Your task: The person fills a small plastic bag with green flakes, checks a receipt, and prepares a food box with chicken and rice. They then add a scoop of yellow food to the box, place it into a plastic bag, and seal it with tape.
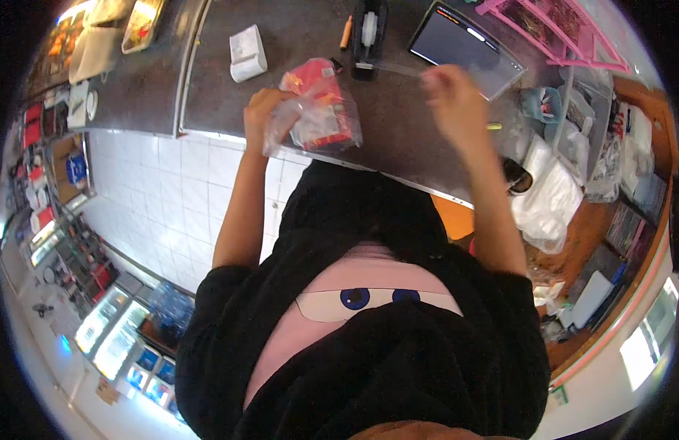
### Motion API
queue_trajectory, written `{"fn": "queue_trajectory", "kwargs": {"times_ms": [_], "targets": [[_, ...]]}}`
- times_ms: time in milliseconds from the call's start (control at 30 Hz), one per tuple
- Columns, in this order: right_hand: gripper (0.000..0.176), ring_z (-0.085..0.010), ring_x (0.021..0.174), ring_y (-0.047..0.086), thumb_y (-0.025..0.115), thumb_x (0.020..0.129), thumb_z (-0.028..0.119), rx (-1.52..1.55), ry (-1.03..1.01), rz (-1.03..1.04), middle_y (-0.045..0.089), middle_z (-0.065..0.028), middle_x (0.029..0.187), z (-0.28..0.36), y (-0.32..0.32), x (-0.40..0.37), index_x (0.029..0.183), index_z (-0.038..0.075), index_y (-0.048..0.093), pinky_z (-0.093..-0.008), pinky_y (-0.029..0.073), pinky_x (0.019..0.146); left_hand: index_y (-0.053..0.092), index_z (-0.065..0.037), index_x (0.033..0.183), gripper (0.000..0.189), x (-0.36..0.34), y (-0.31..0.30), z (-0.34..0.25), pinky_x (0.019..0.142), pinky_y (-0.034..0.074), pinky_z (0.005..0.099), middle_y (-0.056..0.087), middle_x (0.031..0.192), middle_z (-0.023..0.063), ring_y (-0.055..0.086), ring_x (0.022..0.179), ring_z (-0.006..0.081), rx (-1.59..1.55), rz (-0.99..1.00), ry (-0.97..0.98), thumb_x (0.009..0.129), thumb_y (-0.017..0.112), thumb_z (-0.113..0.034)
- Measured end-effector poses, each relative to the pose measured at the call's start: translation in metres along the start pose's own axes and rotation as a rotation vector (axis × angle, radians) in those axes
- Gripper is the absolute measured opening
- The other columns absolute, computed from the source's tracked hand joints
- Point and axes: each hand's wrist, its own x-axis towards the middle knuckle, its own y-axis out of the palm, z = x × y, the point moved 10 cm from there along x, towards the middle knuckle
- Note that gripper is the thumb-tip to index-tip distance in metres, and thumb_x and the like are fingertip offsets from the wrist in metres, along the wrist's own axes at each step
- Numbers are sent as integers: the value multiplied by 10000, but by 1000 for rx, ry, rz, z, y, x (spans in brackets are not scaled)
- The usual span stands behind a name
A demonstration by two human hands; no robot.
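My left hand (263, 116) is closed on the gathered left side of a clear plastic bag (287, 123). Inside that bag lies a red and white packet (323, 103), close to the counter's front edge. Further back stands a black tape dispenser (369, 44) with a pale roll in it. From its front end a strip of clear tape (399, 70) stretches right to my right hand (455, 103), whose fingers are pinched on it and slightly blurred. Just behind my right hand is a tablet (468, 48) with a dark screen.
On the dark counter (145, 95) are a white box-like device (247, 53) and an orange marker (346, 33). At right stand a pink basket (552, 29), a clear plastic bin (583, 121), a small blue basket (542, 105) and white plastic bags (548, 194).
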Motion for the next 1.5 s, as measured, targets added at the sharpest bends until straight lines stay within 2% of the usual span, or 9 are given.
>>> {"fn": "queue_trajectory", "kwargs": {"times_ms": [200,500,833,933,967,1067,1300,1400,1500], "targets": [[187,-364,966,640,590,894,174,-113,-234,218,626,-149,1065,61,193,-2,1024,41,568,-459,527,827,714,-120,878,191,26,-23,-31,827,501,415,711,1016,32,637,995,245,13,117,461,699,701,-183],[236,-329,1145,565,626,805,88,-126,-132,136,610,-135,1107,79,199,-17,1028,47,558,-432,485,952,669,-71,909,177,63,28,1,762,525,361,689,861,144,673,880,331,-301,850,155,745,711,-121],[244,-374,1189,542,605,822,62,-32,112,-61,592,-197,1233,46,217,-27,1064,45,580,-455,444,1013,689,-99,992,325,79,54,14,828,489,417,709,916,155,668,868,371,-262,867,345,693,770,-197],[236,-379,1190,542,613,829,81,-44,97,-129,587,-204,1251,48,217,-27,1060,43,588,-454,446,1009,684,-43,983,302,80,66,28,763,529,350,716,842,97,702,816,206,-305,966,237,708,767,-139],[235,-381,1183,545,619,830,87,-64,80,-145,587,-201,1248,52,216,-28,1059,43,590,-453,449,1001,704,-44,994,262,73,75,42,783,548,350,729,951,46,694,872,172,-455,1028,36,794,761,-203],[278,-355,1100,567,665,801,75,25,70,-307,599,-156,1136,62,202,-35,1069,55,592,-438,465,950,685,-25,1026,279,44,90,81,789,562,349,710,1068,60,691,870,182,-634,986,-613,830,785,-196],[362,-321,1097,572,748,753,64,36,-326,-440,637,-83,1105,98,183,-72,1102,97,657,-430,469,936,653,-66,1150,267,0,93,93,905,535,300,687,1101,55,657,1005,161,-1014,924,-1006,920,711,-188],[296,-261,1029,618,759,775,69,184,-244,-538,663,-72,1097,82,177,-71,1061,94,684,-392,495,895,645,-63,1156,248,-10,96,91,944,533,315,684,1099,56,652,1023,166,-1095,809,-1033,938,685,-173],[210,-181,899,641,769,805,84,648,411,-586,695,-50,991,17,220,-72,1004,77,703,-336,513,816,615,-49,1184,248,-19,91,78,974,535,340,671,1120,67,652,1041,180,-1210,709,-1015,960,651,-147]]}}
